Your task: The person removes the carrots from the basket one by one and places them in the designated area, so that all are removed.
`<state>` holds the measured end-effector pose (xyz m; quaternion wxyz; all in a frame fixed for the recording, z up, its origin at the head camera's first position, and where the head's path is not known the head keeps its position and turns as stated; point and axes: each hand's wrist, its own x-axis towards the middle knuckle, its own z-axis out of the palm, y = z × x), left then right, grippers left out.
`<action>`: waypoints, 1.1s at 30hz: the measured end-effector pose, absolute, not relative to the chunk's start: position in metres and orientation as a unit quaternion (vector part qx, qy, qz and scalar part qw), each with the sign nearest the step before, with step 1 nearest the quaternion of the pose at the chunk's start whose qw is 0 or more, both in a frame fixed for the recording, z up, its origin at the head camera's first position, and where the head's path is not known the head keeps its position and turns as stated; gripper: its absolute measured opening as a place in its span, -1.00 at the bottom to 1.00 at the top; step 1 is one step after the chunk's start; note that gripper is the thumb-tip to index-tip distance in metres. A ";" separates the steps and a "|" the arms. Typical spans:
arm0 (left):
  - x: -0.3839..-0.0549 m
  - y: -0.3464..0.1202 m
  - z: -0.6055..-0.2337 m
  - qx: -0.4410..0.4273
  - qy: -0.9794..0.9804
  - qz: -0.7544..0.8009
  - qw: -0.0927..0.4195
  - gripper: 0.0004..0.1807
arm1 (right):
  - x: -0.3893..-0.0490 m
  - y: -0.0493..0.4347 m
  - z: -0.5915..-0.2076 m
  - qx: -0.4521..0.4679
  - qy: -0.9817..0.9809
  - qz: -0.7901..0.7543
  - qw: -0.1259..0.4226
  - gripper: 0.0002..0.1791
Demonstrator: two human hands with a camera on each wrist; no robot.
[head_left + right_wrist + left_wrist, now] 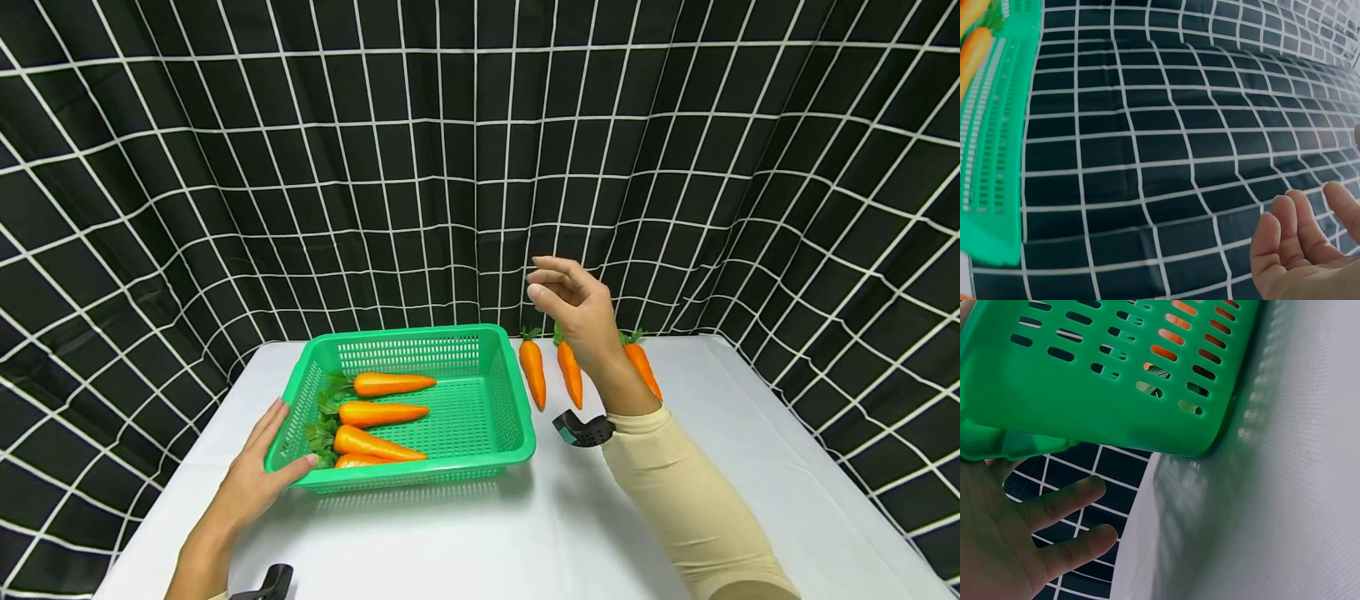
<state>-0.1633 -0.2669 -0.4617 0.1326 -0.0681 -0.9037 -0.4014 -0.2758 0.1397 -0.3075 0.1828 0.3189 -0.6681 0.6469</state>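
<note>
My left hand rests at the near left corner of a green plastic basket, thumb over the near rim and fingers along the left side. In the left wrist view, two fingers stretch out straight, apart from the basket wall. Several orange carrots with green tops lie in the basket, tips to the right. My right hand is raised over the back of the table, fingers loosely bent, holding nothing. Below it on the table are a left carrot, a middle carrot and a right carrot.
A white cloth covers the table. Black curtains with a white grid hang behind and along both sides. A black wrist strap sits by the right cuff, and another black device shows by the left wrist.
</note>
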 end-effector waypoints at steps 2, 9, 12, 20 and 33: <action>-0.163 -0.267 -0.462 -0.068 -0.903 -0.402 0.135 -0.09 | -0.278 0.133 -0.309 0.325 -0.666 0.647 0.180 -0.63; -0.164 -0.266 -0.462 -0.066 -0.903 -0.403 0.135 -0.09 | -0.283 0.114 -0.311 0.339 -0.666 0.645 0.160 -0.60; -0.164 -0.266 -0.461 -0.064 -0.904 -0.402 0.133 -0.09 | -0.284 0.105 -0.309 0.347 -0.670 0.636 0.159 -0.61; -0.164 -0.267 -0.462 -0.060 -0.905 -0.398 0.136 -0.09 | -0.282 0.075 -0.301 0.381 -0.674 0.614 0.155 -0.61; -0.163 -0.267 -0.461 -0.056 -0.906 -0.398 0.137 -0.08 | -0.300 0.046 -0.317 0.420 -0.666 0.605 0.120 -0.60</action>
